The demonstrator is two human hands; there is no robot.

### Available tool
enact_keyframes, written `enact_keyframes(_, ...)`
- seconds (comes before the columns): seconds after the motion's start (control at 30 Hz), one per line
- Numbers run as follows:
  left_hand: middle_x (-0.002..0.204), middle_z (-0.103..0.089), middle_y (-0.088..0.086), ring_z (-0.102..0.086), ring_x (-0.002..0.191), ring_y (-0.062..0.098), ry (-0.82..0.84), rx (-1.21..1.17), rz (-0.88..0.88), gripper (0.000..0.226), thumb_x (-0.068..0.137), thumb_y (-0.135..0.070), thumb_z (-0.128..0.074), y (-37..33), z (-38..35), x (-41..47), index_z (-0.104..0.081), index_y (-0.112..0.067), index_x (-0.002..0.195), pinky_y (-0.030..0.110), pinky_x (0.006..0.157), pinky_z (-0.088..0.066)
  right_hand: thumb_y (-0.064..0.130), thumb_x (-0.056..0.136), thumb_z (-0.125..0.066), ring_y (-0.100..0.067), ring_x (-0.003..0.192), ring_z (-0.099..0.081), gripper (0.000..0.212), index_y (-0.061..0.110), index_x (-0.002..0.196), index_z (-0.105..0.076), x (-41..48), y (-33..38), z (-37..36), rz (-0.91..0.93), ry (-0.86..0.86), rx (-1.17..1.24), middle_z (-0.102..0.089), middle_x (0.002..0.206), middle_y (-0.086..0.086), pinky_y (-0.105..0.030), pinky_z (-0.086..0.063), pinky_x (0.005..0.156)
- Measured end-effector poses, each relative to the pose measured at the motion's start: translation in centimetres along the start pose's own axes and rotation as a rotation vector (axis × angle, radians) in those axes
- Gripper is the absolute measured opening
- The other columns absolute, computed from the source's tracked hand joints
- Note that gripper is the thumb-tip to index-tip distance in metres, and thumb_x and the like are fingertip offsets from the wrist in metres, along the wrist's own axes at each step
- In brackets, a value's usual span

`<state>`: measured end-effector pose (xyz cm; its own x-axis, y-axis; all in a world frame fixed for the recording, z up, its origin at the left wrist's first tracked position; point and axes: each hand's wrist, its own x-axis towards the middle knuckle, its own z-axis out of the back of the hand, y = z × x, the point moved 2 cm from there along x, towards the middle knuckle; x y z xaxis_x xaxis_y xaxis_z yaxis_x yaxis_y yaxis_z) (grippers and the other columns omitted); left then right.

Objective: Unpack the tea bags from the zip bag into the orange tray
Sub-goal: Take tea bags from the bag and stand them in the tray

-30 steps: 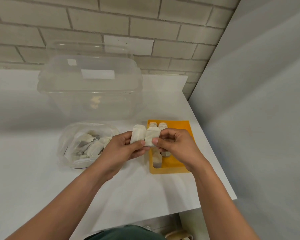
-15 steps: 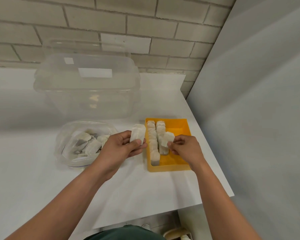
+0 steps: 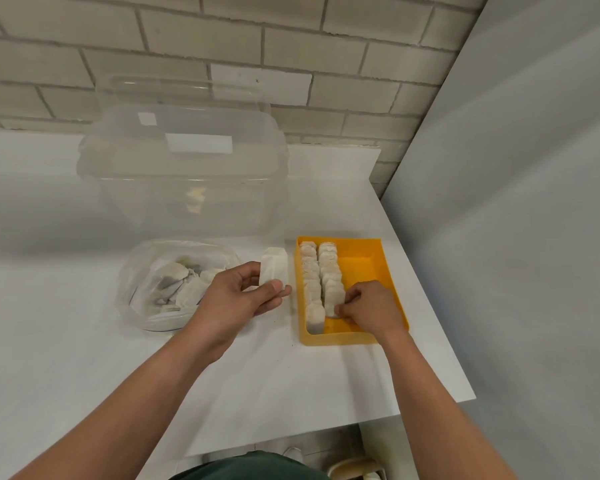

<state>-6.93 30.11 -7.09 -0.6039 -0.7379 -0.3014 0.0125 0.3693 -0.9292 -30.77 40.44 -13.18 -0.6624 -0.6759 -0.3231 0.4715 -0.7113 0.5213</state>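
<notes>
Both grips [image 3: 237,295] [image 3: 369,306] snug round tea bags [image 3: 273,268]

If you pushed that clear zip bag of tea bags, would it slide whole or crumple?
Probably crumple: the zip bag is thin film, slumped and wrinkled on the table, so it looks floppy. Likely light, holding only loose tea bags. These lie jumbled, so they would probably shift inside.

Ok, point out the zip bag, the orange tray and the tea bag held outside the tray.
zip bag [image 3: 146,292], head view, clear plastic on its left side.
orange tray [image 3: 364,268], head view, bare floor in its right half.
held tea bag [image 3: 274,268], head view, middle of its white paper face.
</notes>
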Motion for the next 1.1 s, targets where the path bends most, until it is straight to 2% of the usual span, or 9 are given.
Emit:
enact_keyframes(0.23,0.105,-0.077,0.014,-0.078,0.1,0.025,0.01,0.015,0.008,0.018,0.093,-0.003,-0.073,0.1,-0.3,0.4,-0.073,-0.005,0.111,0.025,0.083,-0.062,0.038,0.078,-0.085,-0.018,0.098,-0.067,0.036,0.027,0.108,-0.069,-0.1,0.1,1.0,-0.011,0.0,-0.033,-0.072,0.1,0.005,-0.029,-0.05,0.078)
enact_keyframes(0.33,0.101,-0.078,0.013,-0.078,0.1,0.026,0.017,0.018,0.007,0.022,0.091,-0.004,-0.076,0.1,-0.3,0.6,-0.072,-0.008,0.113,0.024,0.081,-0.061,0.043,0.085,-0.078,-0.016,0.099,-0.066,0.033,0.03,0.112,-0.066,-0.9,1.0,3.2,0.027,-0.058,0.054,-0.069,0.1,0.009,-0.03,-0.05,0.082)
enact_keyframes(0.47,0.102,-0.078,0.016,-0.077,0.101,0.028,0.038,0.029,-0.007,0.026,0.09,-0.004,-0.078,0.2,-0.6,0.9,-0.07,-0.009,0.115,0.028,0.085,-0.062,0.042,0.087,-0.078,-0.008,0.09,-0.07,0.019,0.034,0.104,-0.074,-3.0,3.8,5.0,0.186,-0.093,0.343,-0.073,0.094,0.013,-0.035,-0.059,0.084)
enact_keyframes(0.6,0.099,-0.079,0.014,-0.078,0.098,0.028,0.062,0.09,-0.028,0.029,0.089,-0.007,-0.079,0.3,-1.3,1.4,-0.068,-0.012,0.115,0.038,0.09,-0.062,0.032,0.089,-0.079,-0.01,0.081,-0.072,0.017,0.028,0.105,-0.079,-5.8,7.1,4.8,0.268,0.081,0.597,-0.075,0.094,0.008,-0.033,-0.063,0.079)
enact_keyframes(0.7,0.095,-0.08,0.01,-0.078,0.091,0.023,0.071,0.15,-0.052,0.031,0.087,-0.014,-0.083,0.4,-1.7,1.5,-0.067,-0.014,0.114,0.04,0.089,-0.062,0.027,0.087,-0.082,-0.012,0.073,-0.066,0.023,0.024,0.109,-0.078,-6.5,7.7,4.1,0.31,0.162,0.598,-0.076,0.095,0.002,-0.031,-0.058,0.075)
enact_keyframes(0.83,0.093,-0.08,0.006,-0.077,0.09,0.025,0.088,0.224,-0.069,0.032,0.086,-0.018,-0.084,0.8,-2.3,1.6,-0.066,-0.019,0.112,0.042,0.09,-0.062,0.02,0.089,-0.08,-0.012,0.072,-0.065,0.004,0.023,0.093,-0.08,-6.2,7.0,3.4,0.358,0.154,0.536,-0.076,0.086,0.001,-0.036,-0.057,0.074)
enact_keyframes(0.93,0.102,-0.078,-0.007,-0.076,0.093,0.013,0.079,0.305,-0.076,0.031,0.086,-0.016,-0.084,1.5,-2.4,1.7,-0.067,-0.027,0.109,0.041,0.093,-0.061,0.019,0.09,-0.079,-0.013,0.074,-0.069,0.002,0.02,0.09,-0.079,-5.8,6.3,3.5,0.347,0.121,0.524,-0.076,0.084,0.0,-0.039,-0.059,0.077)
enact_keyframes(1.03,0.11,-0.073,-0.021,-0.072,0.103,0.0,0.081,0.417,-0.069,0.039,0.08,-0.024,-0.089,2.2,-2.4,2.0,-0.069,-0.039,0.11,0.037,0.094,-0.06,0.02,0.091,-0.078,-0.016,0.08,-0.072,0.003,0.018,0.093,-0.079,-4.9,5.3,4.0,0.319,0.041,0.515,-0.077,0.086,0.001,-0.039,-0.062,0.08)
enact_keyframes(1.1,0.116,-0.07,-0.019,-0.067,0.108,-0.003,0.092,0.506,-0.062,0.048,0.077,-0.03,-0.091,2.7,-2.6,2.1,-0.067,-0.043,0.117,0.033,0.094,-0.059,0.023,0.091,-0.078,-0.017,0.081,-0.073,0.004,0.019,0.093,-0.078,-3.9,4.1,4.2,0.267,-0.025,0.523,-0.077,0.084,0.002,-0.043,-0.062,0.083)
